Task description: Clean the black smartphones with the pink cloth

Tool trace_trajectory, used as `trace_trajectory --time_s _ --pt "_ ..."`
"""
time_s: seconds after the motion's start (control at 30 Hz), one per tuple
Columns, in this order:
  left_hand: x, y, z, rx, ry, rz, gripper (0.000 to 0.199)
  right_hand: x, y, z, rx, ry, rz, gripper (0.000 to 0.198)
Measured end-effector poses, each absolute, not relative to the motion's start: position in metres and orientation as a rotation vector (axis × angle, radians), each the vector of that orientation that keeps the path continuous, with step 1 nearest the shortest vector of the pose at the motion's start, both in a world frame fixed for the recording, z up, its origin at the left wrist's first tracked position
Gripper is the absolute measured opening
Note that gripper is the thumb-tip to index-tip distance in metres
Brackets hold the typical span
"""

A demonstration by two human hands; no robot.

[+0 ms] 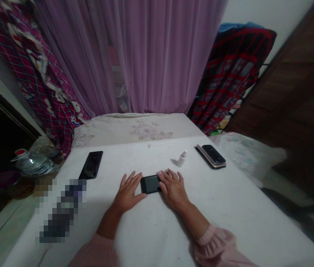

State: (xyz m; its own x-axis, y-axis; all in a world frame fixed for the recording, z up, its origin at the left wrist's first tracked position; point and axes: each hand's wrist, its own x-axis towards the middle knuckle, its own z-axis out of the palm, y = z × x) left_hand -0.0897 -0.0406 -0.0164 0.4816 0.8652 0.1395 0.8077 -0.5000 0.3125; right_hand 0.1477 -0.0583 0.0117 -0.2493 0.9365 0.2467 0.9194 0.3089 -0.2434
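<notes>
A dark smartphone (151, 184) lies flat on the white-covered table, its grey screen facing up. My left hand (129, 191) has its fingers stretched out and apart, with the fingertips and thumb at the phone's left end. Over the right end of the phone bends my right hand (174, 189), hiding that part. At its fingertips shows a small pinkish-white piece (160, 173), perhaps cloth or tissue, too small to make out. A small white spray bottle (182, 159) stands upright just beyond my right hand.
Another black phone (91, 165) lies at the left, above a pixelated dark patch. Several stacked phones (212, 155) lie at the right. A tiny pale square (149, 146) sits further back. Purple curtains (157, 55) hang behind the table; a large water bottle (31, 163) stands left.
</notes>
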Motion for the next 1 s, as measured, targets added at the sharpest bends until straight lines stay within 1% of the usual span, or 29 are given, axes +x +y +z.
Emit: trace_trajectory --time_s 0.2,0.37,0.53,0.63,0.7,0.77,0.9,1.0 --pt "-0.09 -0.041 -0.018 2.538 1.452 0.43 0.069 0.112 -0.063 0.017 -1.529 -2.283 0.183 0.041" --pt "-0.088 -0.042 -0.015 2.522 1.462 0.41 0.064 0.099 -0.071 0.017 -1.418 -2.308 0.239 0.043" --pt "-0.086 -0.043 -0.015 2.515 1.504 0.505 0.064 0.126 -0.079 0.01 -1.449 -2.314 0.115 0.039" --pt "-0.087 -0.042 -0.016 2.503 1.504 0.504 0.064 0.157 -0.078 0.001 -1.542 -2.131 0.042 0.038" --pt "-0.089 -0.04 -0.016 2.487 1.503 0.466 0.065 0.176 -0.078 -0.004 -1.552 -1.918 0.07 0.037" --pt "-0.091 -0.038 -0.017 2.473 1.506 0.422 0.067 0.189 -0.078 -0.007 -1.496 -1.671 0.239 0.037" --pt "-0.093 -0.038 -0.018 2.452 1.531 0.414 0.074 0.198 -0.079 -0.006 -1.335 -1.087 0.83 0.038" --pt "-0.091 -0.044 -0.019 2.435 1.581 0.457 0.071 0.2 -0.074 -0.002 -1.159 -0.75 1.161 0.038"
